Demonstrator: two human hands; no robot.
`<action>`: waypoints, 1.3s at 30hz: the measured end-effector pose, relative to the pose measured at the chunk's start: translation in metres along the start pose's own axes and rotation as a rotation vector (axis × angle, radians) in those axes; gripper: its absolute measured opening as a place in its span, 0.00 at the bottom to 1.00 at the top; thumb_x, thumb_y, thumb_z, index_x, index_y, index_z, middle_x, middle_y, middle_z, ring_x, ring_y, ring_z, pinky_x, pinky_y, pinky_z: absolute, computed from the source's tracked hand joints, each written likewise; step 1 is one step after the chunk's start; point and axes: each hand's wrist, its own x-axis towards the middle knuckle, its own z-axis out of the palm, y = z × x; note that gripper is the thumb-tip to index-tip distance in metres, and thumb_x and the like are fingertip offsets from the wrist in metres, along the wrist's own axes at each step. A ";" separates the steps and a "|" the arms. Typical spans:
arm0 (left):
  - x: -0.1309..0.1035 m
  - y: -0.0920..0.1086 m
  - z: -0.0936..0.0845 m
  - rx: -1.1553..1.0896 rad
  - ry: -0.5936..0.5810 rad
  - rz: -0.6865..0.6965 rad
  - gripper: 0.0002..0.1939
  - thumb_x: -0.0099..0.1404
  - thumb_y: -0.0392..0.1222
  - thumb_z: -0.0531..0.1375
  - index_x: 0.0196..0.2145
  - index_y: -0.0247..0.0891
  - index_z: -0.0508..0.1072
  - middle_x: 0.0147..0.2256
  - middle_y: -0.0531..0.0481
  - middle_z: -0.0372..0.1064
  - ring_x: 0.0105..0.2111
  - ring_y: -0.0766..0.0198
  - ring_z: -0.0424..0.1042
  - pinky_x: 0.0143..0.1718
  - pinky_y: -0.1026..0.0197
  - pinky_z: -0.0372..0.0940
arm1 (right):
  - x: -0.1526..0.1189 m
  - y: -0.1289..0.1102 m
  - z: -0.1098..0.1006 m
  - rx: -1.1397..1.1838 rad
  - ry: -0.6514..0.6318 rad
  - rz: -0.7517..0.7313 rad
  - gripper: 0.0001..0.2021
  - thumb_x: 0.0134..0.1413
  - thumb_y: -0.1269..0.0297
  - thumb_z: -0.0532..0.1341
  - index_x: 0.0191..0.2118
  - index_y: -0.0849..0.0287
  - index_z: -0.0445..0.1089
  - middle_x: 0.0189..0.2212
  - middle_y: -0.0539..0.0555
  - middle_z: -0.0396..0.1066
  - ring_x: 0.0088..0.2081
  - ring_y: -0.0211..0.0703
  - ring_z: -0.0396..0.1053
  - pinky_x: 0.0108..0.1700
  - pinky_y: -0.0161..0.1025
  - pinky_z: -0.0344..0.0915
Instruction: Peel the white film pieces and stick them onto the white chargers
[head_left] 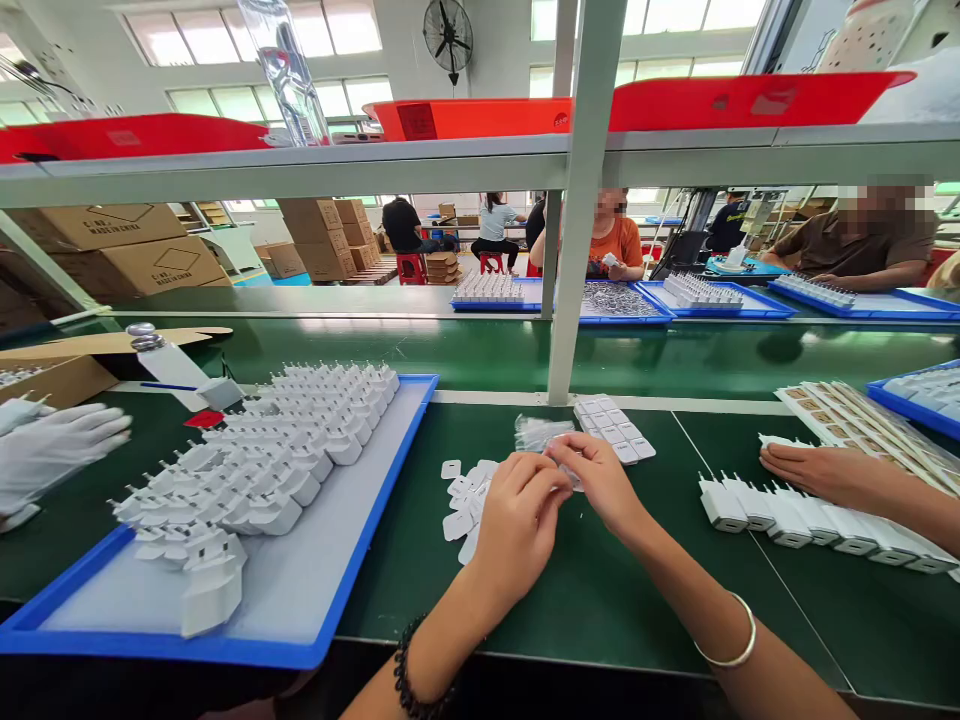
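The fingers (536, 478) of the left hand (514, 525) are bent and bunched; those of the right hand (607, 492) curl in to meet them, thumb and forefinger close together. Both sets seem to be working at something small, but whether either pinches it, and what it is, I cannot tell, since the knuckles cover it.

Both hands are over the green counter (420, 480), to the right of the blue-rimmed tray (375, 500). Just beyond the fingertips, also right of the tray, lies a bundle of clear plastic pieces (536, 432). Between the tray and the left hand are loose white squares (457, 525), scattered and overlapping. Farther right of the tray, past the clear pieces, a card of white squares (616, 430) lies flat.

The step in hand looks like close two-handed fingertip work; pieces this thin and light call for a gentle, exact hold and care not to brush the loose ones about.

On the tray stand close rows of white plug housings (300, 430). Well right of it, another person's hand (832, 475) rests by a row of similar housings (817, 520); left of it is a gloved hand (67, 445).
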 end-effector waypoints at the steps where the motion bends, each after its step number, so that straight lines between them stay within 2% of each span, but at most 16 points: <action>1: 0.001 -0.003 0.004 0.021 -0.013 -0.029 0.07 0.65 0.29 0.56 0.34 0.39 0.70 0.36 0.47 0.71 0.38 0.59 0.68 0.40 0.56 0.67 | -0.003 0.000 0.004 0.020 -0.029 0.012 0.12 0.44 0.55 0.67 0.23 0.59 0.73 0.24 0.50 0.68 0.30 0.42 0.62 0.34 0.38 0.58; 3: 0.001 -0.007 0.011 0.063 -0.033 -0.043 0.08 0.65 0.28 0.55 0.37 0.38 0.69 0.40 0.45 0.71 0.41 0.57 0.68 0.42 0.54 0.67 | -0.006 0.002 0.009 0.066 -0.053 0.044 0.12 0.45 0.55 0.66 0.25 0.59 0.72 0.25 0.50 0.68 0.29 0.41 0.62 0.32 0.38 0.58; 9: -0.006 -0.011 0.024 0.296 0.019 0.078 0.14 0.66 0.28 0.52 0.49 0.37 0.66 0.46 0.41 0.70 0.43 0.54 0.70 0.43 0.50 0.69 | -0.006 0.010 0.007 0.171 -0.049 0.153 0.15 0.44 0.51 0.67 0.27 0.59 0.70 0.25 0.49 0.66 0.26 0.38 0.60 0.25 0.35 0.51; 12: -0.007 -0.012 0.026 0.385 0.018 0.119 0.13 0.66 0.27 0.52 0.47 0.36 0.67 0.46 0.40 0.70 0.43 0.52 0.70 0.42 0.51 0.70 | -0.006 0.011 0.006 0.202 -0.051 0.214 0.19 0.45 0.46 0.66 0.29 0.60 0.71 0.24 0.49 0.66 0.25 0.37 0.58 0.23 0.34 0.47; 15: -0.008 -0.013 0.026 0.403 0.014 0.127 0.15 0.66 0.27 0.51 0.48 0.35 0.66 0.46 0.39 0.70 0.44 0.52 0.70 0.42 0.51 0.70 | -0.007 0.009 0.008 0.235 -0.040 0.227 0.21 0.45 0.44 0.66 0.28 0.61 0.71 0.25 0.51 0.68 0.27 0.39 0.61 0.26 0.35 0.52; 18: -0.009 -0.013 0.025 0.378 0.002 0.098 0.16 0.66 0.26 0.50 0.49 0.36 0.65 0.46 0.40 0.69 0.44 0.53 0.70 0.42 0.51 0.69 | -0.009 0.005 0.009 0.215 -0.053 0.181 0.19 0.46 0.46 0.65 0.25 0.60 0.71 0.26 0.52 0.70 0.30 0.41 0.63 0.31 0.37 0.57; 22: -0.009 -0.013 0.026 0.356 -0.027 0.051 0.14 0.63 0.25 0.51 0.44 0.36 0.65 0.44 0.40 0.69 0.42 0.53 0.69 0.40 0.50 0.68 | -0.010 0.004 0.009 0.162 -0.089 0.172 0.17 0.49 0.49 0.64 0.23 0.59 0.70 0.24 0.49 0.67 0.28 0.39 0.59 0.28 0.36 0.54; 24: -0.008 -0.013 0.025 0.353 -0.062 0.019 0.12 0.62 0.25 0.51 0.41 0.36 0.65 0.41 0.41 0.69 0.39 0.53 0.67 0.39 0.51 0.67 | -0.010 0.007 0.008 0.159 -0.088 0.185 0.18 0.49 0.51 0.64 0.19 0.59 0.66 0.21 0.48 0.64 0.26 0.38 0.57 0.27 0.36 0.52; 27: -0.006 -0.011 0.023 0.344 -0.174 -0.037 0.11 0.61 0.25 0.52 0.38 0.37 0.65 0.39 0.43 0.68 0.37 0.54 0.65 0.36 0.51 0.66 | -0.008 0.011 0.007 0.172 -0.083 0.233 0.19 0.48 0.54 0.64 0.15 0.58 0.62 0.17 0.46 0.59 0.23 0.36 0.53 0.24 0.35 0.49; 29: -0.006 -0.008 0.024 0.376 -0.238 0.005 0.11 0.61 0.26 0.52 0.39 0.37 0.65 0.41 0.42 0.68 0.38 0.53 0.65 0.36 0.51 0.65 | -0.004 0.011 0.005 0.186 -0.084 0.283 0.17 0.47 0.53 0.64 0.17 0.58 0.66 0.17 0.47 0.60 0.21 0.35 0.53 0.23 0.35 0.49; 31: -0.009 -0.007 0.026 0.448 -0.284 0.107 0.12 0.60 0.26 0.52 0.39 0.37 0.66 0.42 0.42 0.68 0.39 0.52 0.65 0.36 0.51 0.64 | -0.001 0.008 0.001 0.202 -0.076 0.317 0.15 0.47 0.52 0.64 0.23 0.60 0.72 0.18 0.48 0.63 0.21 0.35 0.54 0.23 0.35 0.50; 33: -0.012 -0.007 0.029 0.511 -0.304 0.195 0.12 0.59 0.25 0.52 0.37 0.37 0.67 0.39 0.42 0.69 0.37 0.52 0.66 0.35 0.51 0.62 | 0.001 0.004 -0.002 0.214 -0.062 0.325 0.16 0.47 0.51 0.63 0.28 0.61 0.76 0.20 0.48 0.64 0.22 0.35 0.54 0.24 0.35 0.51; 37: -0.013 -0.012 0.032 0.501 -0.237 0.195 0.08 0.64 0.27 0.51 0.33 0.37 0.66 0.29 0.46 0.69 0.31 0.54 0.67 0.32 0.54 0.60 | -0.001 0.001 -0.001 0.241 -0.067 0.332 0.17 0.49 0.51 0.63 0.33 0.60 0.80 0.21 0.48 0.62 0.23 0.35 0.54 0.26 0.34 0.53; 39: -0.012 -0.013 0.031 0.479 -0.200 0.164 0.09 0.66 0.28 0.49 0.35 0.37 0.65 0.28 0.47 0.69 0.29 0.56 0.67 0.30 0.56 0.60 | -0.004 0.003 0.002 0.272 -0.082 0.328 0.16 0.49 0.51 0.64 0.34 0.60 0.81 0.22 0.48 0.62 0.25 0.35 0.55 0.27 0.34 0.54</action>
